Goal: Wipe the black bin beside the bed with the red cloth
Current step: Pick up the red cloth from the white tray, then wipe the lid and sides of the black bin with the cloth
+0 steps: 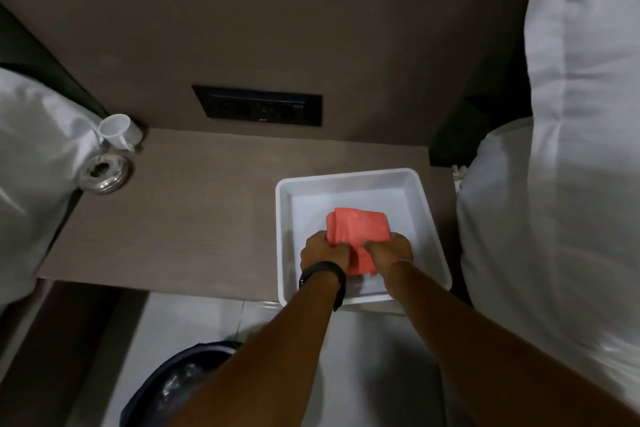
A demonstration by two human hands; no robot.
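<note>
Meanwhile both hands — left [323, 253], right [391, 250] — grip the red cloth [356, 227] inside the white tray [429, 218], near its front rim.

Red cloth [356, 229]: folded/bunched, over the inside of a white tray [429, 229] on the nightstand, near the tray's front half; its near edge is gripped from both sides. Black bin [180, 388]: on the floor below the nightstand's front edge, lower left, clear liner inside, partly hidden by a forearm.
</note>
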